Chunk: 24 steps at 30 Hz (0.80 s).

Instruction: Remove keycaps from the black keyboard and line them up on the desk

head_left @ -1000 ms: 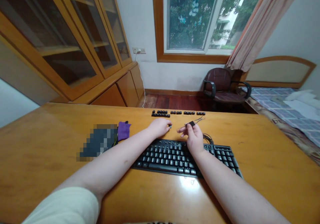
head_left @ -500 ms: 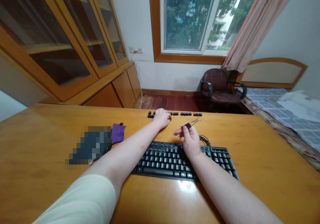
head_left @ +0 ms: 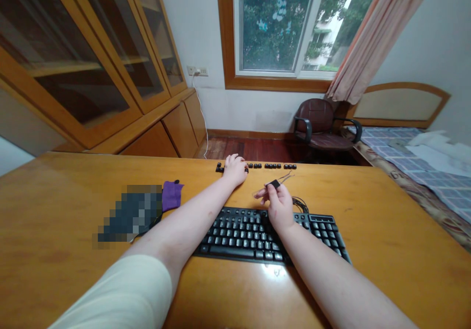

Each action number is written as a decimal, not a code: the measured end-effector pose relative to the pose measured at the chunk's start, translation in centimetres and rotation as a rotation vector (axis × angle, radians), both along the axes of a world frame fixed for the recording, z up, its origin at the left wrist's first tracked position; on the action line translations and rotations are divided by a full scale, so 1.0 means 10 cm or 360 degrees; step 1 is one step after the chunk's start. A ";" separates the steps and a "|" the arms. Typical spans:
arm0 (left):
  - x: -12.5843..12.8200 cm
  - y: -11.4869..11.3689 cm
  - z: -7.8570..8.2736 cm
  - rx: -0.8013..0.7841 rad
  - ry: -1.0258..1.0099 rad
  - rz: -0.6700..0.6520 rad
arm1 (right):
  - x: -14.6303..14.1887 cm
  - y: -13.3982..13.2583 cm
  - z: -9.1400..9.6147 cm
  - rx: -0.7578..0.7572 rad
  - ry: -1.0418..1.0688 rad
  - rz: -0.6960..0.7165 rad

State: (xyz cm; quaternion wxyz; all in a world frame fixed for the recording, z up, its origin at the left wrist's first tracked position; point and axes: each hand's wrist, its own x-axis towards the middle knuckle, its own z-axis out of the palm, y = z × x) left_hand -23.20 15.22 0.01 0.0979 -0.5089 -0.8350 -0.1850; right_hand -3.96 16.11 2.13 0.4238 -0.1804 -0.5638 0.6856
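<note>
A black keyboard [head_left: 253, 235] lies on the wooden desk [head_left: 386, 231] in front of me. Along the desk's far edge runs a row of loose black keycaps [head_left: 272, 165]. My left hand [head_left: 234, 169] rests on the left end of that row, fingers curled over the keycaps there; what it grips, if anything, is hidden. My right hand [head_left: 277, 201] hovers above the keyboard's top edge, pinching a wire keycap puller [head_left: 276, 182] with a black handle, its wire loops pointing away from me.
A purple cloth [head_left: 171, 195] and a blurred dark object [head_left: 128, 214] lie at the left of the desk. The keyboard's cable [head_left: 300, 203] coils behind it. Beyond the desk stand a brown armchair [head_left: 324, 128], a bed [head_left: 415, 157] and wooden cabinets [head_left: 110, 74].
My left hand has reached forward from near the keyboard to the left end of the keycap row. My right hand has stayed in place with the puller.
</note>
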 end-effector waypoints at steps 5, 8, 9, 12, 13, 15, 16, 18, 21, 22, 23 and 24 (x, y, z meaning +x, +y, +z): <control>-0.02 -0.01 -0.01 0.0025 -0.0009 0.0002 | 0.00 0.01 -0.01 0.0009 -0.0008 -0.0003; -0.02 -0.02 -0.01 0.0018 -0.0011 0.0014 | -0.01 0.01 -0.03 0.0007 -0.0024 -0.0007; -0.02 -0.02 0.00 0.0005 -0.0021 0.0024 | -0.01 0.01 -0.03 0.0003 -0.0024 -0.0007; 0.01 -0.04 0.03 -0.0044 -0.0067 0.0041 | -0.01 0.02 -0.05 -0.0003 -0.0027 0.0001; 0.01 -0.05 0.05 -0.0058 -0.0078 0.0036 | -0.01 0.02 -0.05 -0.0005 -0.0028 0.0004; 0.03 -0.06 0.10 -0.0069 -0.0082 0.0022 | 0.00 0.02 -0.04 -0.0006 -0.0024 0.0008; 0.03 -0.07 0.14 -0.0068 -0.0077 0.0019 | 0.00 0.02 -0.04 -0.0005 -0.0023 0.0012; 0.04 -0.11 0.23 -0.0072 -0.0073 0.0019 | 0.00 0.01 -0.03 0.0005 -0.0027 0.0012; 0.11 -0.24 0.38 -0.0128 -0.0152 0.0021 | 0.01 0.01 -0.04 0.0058 -0.0059 -0.0009; 0.17 -0.32 0.42 -0.0156 -0.0206 0.0015 | 0.01 0.01 -0.05 0.0088 -0.0088 -0.0014; 0.25 -0.42 0.44 -0.0185 -0.0263 -0.0014 | 0.02 0.02 -0.04 0.0127 -0.0133 -0.0010; 0.34 -0.54 0.46 -0.0210 -0.0329 -0.0080 | 0.03 0.02 -0.03 0.0182 -0.0197 0.0002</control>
